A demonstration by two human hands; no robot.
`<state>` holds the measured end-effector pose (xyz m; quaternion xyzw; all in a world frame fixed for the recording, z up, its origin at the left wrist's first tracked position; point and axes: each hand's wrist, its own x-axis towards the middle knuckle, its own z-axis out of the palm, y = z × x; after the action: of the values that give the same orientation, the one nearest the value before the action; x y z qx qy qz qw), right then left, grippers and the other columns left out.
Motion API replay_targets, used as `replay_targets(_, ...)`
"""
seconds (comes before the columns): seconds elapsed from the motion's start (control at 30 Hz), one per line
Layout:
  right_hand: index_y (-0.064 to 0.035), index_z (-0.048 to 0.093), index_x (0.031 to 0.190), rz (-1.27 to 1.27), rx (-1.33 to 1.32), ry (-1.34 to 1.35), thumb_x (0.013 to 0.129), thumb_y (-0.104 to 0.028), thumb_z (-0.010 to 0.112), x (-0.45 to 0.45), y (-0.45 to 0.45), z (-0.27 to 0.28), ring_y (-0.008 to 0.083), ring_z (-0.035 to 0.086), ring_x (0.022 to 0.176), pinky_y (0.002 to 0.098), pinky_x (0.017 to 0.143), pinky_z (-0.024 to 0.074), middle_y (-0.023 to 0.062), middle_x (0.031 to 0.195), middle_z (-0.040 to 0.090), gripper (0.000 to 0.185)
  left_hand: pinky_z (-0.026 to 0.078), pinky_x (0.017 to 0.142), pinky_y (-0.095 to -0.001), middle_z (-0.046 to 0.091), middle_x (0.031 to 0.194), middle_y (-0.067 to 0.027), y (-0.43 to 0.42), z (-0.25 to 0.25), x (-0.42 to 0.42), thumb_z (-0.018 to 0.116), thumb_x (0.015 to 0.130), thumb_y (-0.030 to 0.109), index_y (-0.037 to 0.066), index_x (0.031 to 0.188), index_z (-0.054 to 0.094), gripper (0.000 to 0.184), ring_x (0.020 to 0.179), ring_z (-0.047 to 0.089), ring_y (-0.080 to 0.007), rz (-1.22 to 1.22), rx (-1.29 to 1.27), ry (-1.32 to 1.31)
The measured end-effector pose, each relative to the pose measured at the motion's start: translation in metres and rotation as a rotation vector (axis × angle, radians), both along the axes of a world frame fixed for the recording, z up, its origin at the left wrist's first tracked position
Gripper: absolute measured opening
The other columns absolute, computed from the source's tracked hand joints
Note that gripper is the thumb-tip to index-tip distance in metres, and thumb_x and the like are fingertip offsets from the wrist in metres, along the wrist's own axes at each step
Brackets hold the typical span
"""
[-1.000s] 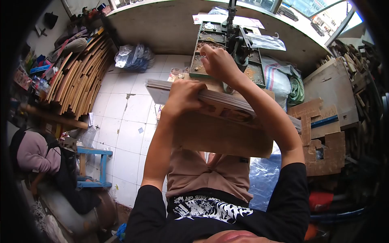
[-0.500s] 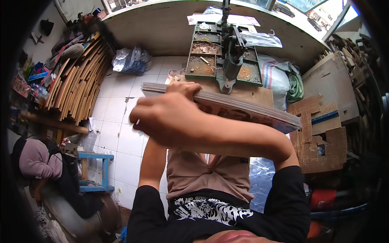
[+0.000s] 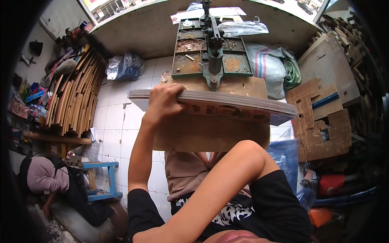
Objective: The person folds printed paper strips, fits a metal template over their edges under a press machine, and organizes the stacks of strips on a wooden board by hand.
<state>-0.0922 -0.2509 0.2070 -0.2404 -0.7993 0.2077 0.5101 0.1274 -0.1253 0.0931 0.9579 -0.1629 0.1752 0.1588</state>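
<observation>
A thick stack of printed sheets stands on its long edge across the wooden board, with large dark reddish print on the side facing me. My left hand grips the stack near its left end, fingers over the upper edge and thumb on the near side. My right forearm crosses low over my chest toward the lower left, and the hand itself is outside the picture. Just behind the stack rises a dark metal hand press mounted at the board's far end.
Around the press sits a green compartment tray with small metal bits. Wooden strips lean at left, near a blue stool frame and a bent-over person. White sacks and cut brown boards are on the right.
My right hand has swung from above the stack's left end down toward me and out of view. My left hand stays on the stack. The view has turned slightly right.
</observation>
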Motion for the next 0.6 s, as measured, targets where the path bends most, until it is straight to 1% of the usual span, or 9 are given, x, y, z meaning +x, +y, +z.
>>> replay_targets(0.1,-0.0019,0.059,0.091,0.032,0.037,0.014,0.088,-0.029,0.055,-0.001,0.000,-0.001,0.0414,0.064,0.066,0.0509,0.059,0.0500,0.0196,0.070,0.064,0.027,0.052,0.077,-0.0389,0.071,0.090,-0.0047,0.001,-0.003,0.001,0.086,0.057,0.042,0.013,0.091,0.072,0.048,0.086,0.068,-0.0252,-0.010,-0.012,-0.009)
replay_targets(0.17,-0.0042,0.058,0.096,0.031,0.084,0.008,0.089,-0.029,0.053,0.001,0.001,0.001,0.0396,0.065,0.066,0.0504,0.057,0.0497,0.0177,0.072,0.065,0.027,0.052,0.078,-0.0387,0.071,0.091,-0.0047,0.001,-0.002,0.000,0.086,0.057,0.042,0.013,0.092,0.072,0.047,0.087,0.068,-0.0254,-0.010,-0.008,-0.001)
replay_targets(0.2,-0.0042,0.058,0.096,0.026,0.087,0.009,0.089,-0.029,0.053,0.005,-0.001,0.005,0.0396,0.065,0.066,0.0504,0.057,0.0497,0.0177,0.072,0.065,0.027,0.052,0.078,-0.0385,0.071,0.092,-0.0049,0.000,0.000,-0.001,0.086,0.057,0.042,0.013,0.092,0.072,0.048,0.087,0.068,-0.0256,-0.003,-0.001,0.009)
replay_targets(0.27,-0.0011,0.057,0.093,0.018,0.175,-0.006,0.081,-0.025,0.061,0.011,-0.007,0.014,0.0308,0.066,0.078,0.0422,0.062,0.0549,0.0135,0.094,0.058,0.027,0.052,0.079,-0.0383,0.072,0.094,-0.0051,-0.001,0.002,-0.002,0.087,0.057,0.042,0.013,0.093,0.072,0.048,0.088,0.068,-0.0258,0.000,0.005,0.018)
replay_targets(0.3,-0.0011,0.057,0.093,0.013,0.173,-0.006,0.081,-0.025,0.061,0.011,-0.009,0.016,0.0308,0.066,0.078,0.0422,0.062,0.0549,0.0135,0.094,0.058,0.027,0.052,0.079,-0.0383,0.072,0.095,-0.0051,-0.002,0.003,-0.002,0.087,0.057,0.041,0.013,0.094,0.072,0.049,0.088,0.068,-0.0259,0.015,0.012,0.029)
replay_targets(0.37,-0.0002,0.057,0.091,0.118,0.134,0.006,0.085,-0.021,0.056,0.010,-0.010,0.020,0.0310,0.066,0.077,0.0422,0.061,0.0544,0.0140,0.091,0.058,0.022,0.052,0.080,-0.0383,0.072,0.095,-0.0051,-0.002,0.002,-0.001,0.087,0.056,0.041,0.014,0.095,0.072,0.049,0.089,0.069,-0.0260,0.026,0.019,0.041)
replay_targets(0.5,0.0003,0.058,0.090,0.159,0.094,-0.019,0.087,-0.021,0.055,0.005,-0.015,0.030,0.0312,0.066,0.077,0.0418,0.060,0.0540,0.0143,0.091,0.058,0.022,0.052,0.079,-0.0381,0.072,0.095,-0.0045,-0.002,0.001,0.000,0.087,0.055,0.041,0.014,0.095,0.072,0.050,0.089,0.069,-0.0261,0.033,0.004,0.047)
replay_targets(0.57,0.0006,0.058,0.092,0.282,0.157,-0.090,0.088,-0.022,0.055,0.012,-0.010,0.035,0.0312,0.066,0.076,0.0413,0.060,0.0540,0.0144,0.092,0.058,0.023,0.052,0.078,-0.0379,0.072,0.094,-0.0043,-0.003,0.001,-0.001,0.088,0.055,0.041,0.014,0.094,0.072,0.050,0.088,0.068,-0.0262,0.038,0.002,0.048)
replay_targets(0.6,0.0006,0.058,0.092,0.283,0.156,-0.091,0.088,-0.022,0.055,0.012,-0.011,0.033,0.0312,0.066,0.076,0.0413,0.060,0.0540,0.0144,0.092,0.058,0.023,0.052,0.078,-0.0378,0.072,0.093,-0.0043,-0.003,0.001,-0.001,0.087,0.055,0.040,0.014,0.094,0.072,0.049,0.087,0.068,-0.0262,0.038,0.009,0.035)
